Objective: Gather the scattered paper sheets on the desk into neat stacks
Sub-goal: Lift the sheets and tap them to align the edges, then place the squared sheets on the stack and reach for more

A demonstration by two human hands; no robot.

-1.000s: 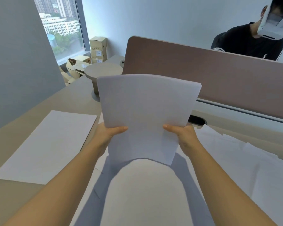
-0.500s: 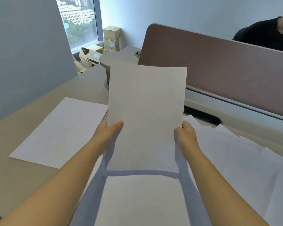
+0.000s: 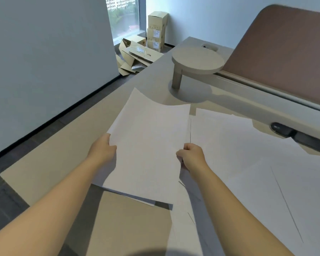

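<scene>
I hold a stack of white paper sheets [image 3: 148, 145] low over the beige desk [image 3: 63, 163], its far edge curling upward. My left hand [image 3: 103, 151] grips the stack's left edge and my right hand [image 3: 191, 157] pinches its right edge. Just beneath the stack's near edge another sheet [image 3: 137, 199] peeks out on the desk. Several loose white sheets [image 3: 257, 163] lie overlapping to the right, spread across the desk.
A round beige stand [image 3: 198, 61] rises at the back of the desk. A brown divider panel [image 3: 284, 52] runs along the far right edge, with a dark cable slot [image 3: 284, 131] below it. Cardboard boxes [image 3: 155, 34] lie on the floor by the window.
The stack has swung from upright in front of me down and to the left, now nearly flat over the sheet on the desk's left part. The view has turned left.
</scene>
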